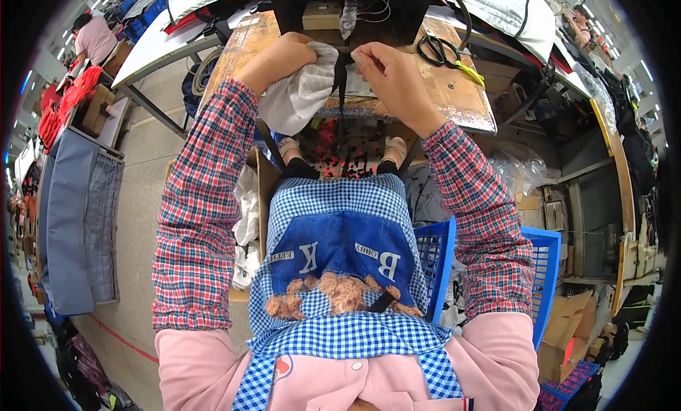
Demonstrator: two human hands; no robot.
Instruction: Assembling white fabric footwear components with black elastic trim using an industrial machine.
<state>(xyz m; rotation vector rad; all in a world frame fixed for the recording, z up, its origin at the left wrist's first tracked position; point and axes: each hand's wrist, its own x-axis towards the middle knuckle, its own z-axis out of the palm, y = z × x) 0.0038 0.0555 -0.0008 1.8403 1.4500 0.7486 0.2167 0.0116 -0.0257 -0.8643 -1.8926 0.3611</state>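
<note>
My left hand (pixel 289 56) is closed on a whitish striped piece of cloth (pixel 301 92), which hangs down over the front edge of the worn wooden table (pixel 461 92). Beside it, my right hand (pixel 390 67) is pinched, thumb against forefinger; whatever lies between the fingertips is too small to make out. A narrow black strap (pixel 342 85) hangs between the two hands. Just beyond them stands a dark machine (pixel 305 7), with a clear plastic-wrapped part (pixel 347 21) at its middle.
Scissors with black loop handles and a yellow-green end (pixel 440 53) lie on the table, right of my right hand. A box of white cloth (pixel 247 205) stands left of my lap, a blue plastic basket (pixel 443 269) right. Another person (pixel 96 39) sits far left.
</note>
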